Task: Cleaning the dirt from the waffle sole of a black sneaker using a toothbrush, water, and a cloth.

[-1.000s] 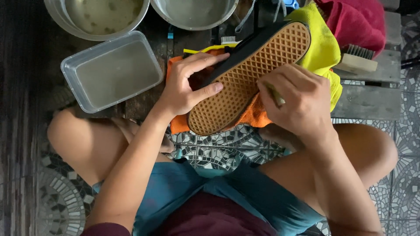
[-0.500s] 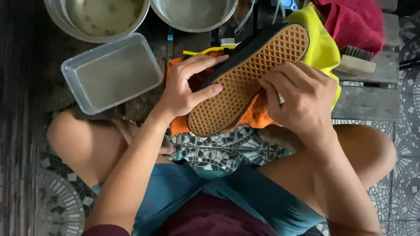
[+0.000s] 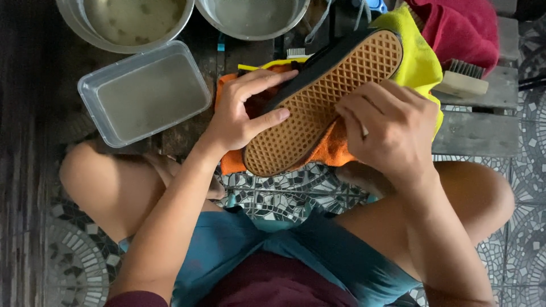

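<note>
Tan waffle rubber is what I see first: the sole of a black shoe (image 3: 321, 102), turned up over my lap. My left hand (image 3: 242, 116) grips its side at 9 o'clock. My right hand (image 3: 389, 128) is curled tight on a thin stick at 3 o'clock. An orange cloth (image 3: 335, 149) lies under it. Farther, at 10 o'clock, sits a clear plastic tub of water (image 3: 145, 94).

Plastic tub (image 3: 145, 91), two basins (image 3: 133, 20) block left and far side; brush (image 3: 463, 79) right; near tiles (image 3: 284, 190) free.
</note>
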